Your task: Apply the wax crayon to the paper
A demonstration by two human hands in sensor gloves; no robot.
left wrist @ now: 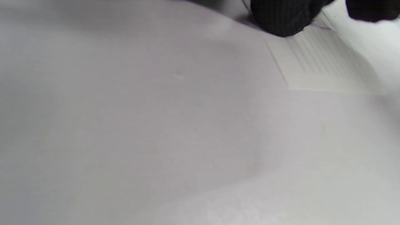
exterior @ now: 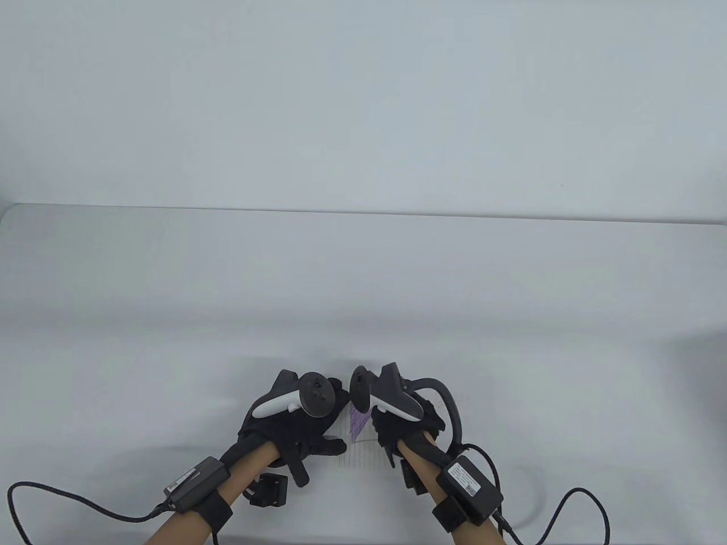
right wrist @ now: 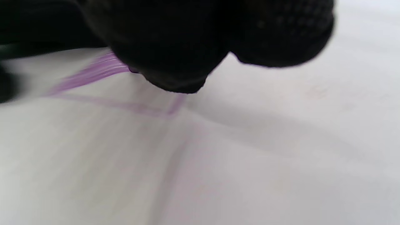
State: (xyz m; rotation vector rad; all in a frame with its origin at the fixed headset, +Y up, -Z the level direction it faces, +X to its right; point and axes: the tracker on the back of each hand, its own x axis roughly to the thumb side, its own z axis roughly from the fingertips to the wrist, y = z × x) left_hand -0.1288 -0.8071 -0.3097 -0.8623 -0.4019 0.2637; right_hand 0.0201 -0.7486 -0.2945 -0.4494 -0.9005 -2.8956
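A lined sheet of paper (exterior: 363,451) lies on the white table between my hands, with a patch of purple crayon strokes (exterior: 359,423) on it. My left hand (exterior: 306,420) rests flat on the paper's left part; a fingertip (left wrist: 281,18) presses the sheet (left wrist: 318,62). My right hand (exterior: 397,423) is curled just right of the strokes. In the right wrist view its fingers (right wrist: 168,40) close over the purple marks (right wrist: 93,73), and a small purple crayon tip (right wrist: 133,70) shows under them. The rest of the crayon is hidden.
The white table's back edge (exterior: 363,211) meets a pale wall. Black cables (exterior: 68,499) run from both wrist units along the table's front.
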